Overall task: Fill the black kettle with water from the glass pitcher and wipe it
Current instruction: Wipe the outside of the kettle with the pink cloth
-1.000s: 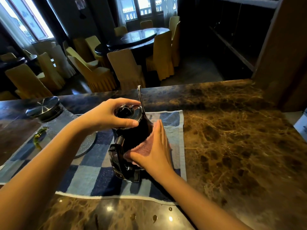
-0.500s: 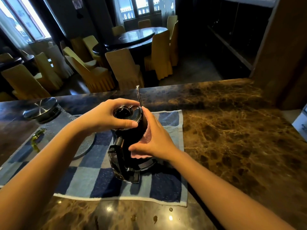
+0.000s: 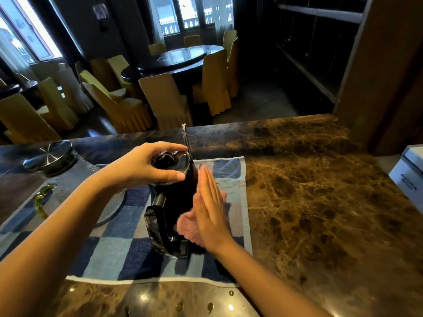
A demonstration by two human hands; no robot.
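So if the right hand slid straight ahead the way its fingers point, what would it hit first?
Likely nothing solid at first: the right hand lies flat along the kettle side, fingers aimed at the towel's far edge, then bare counter. Depth is unclear.

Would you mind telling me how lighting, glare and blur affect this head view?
Head view: bright windows blow out against a dim room; point glare dots the counter near edge; the black kettle loses detail in shadow; the right hand looks slightly motion-blurred; wide-angle bending curves the edges.
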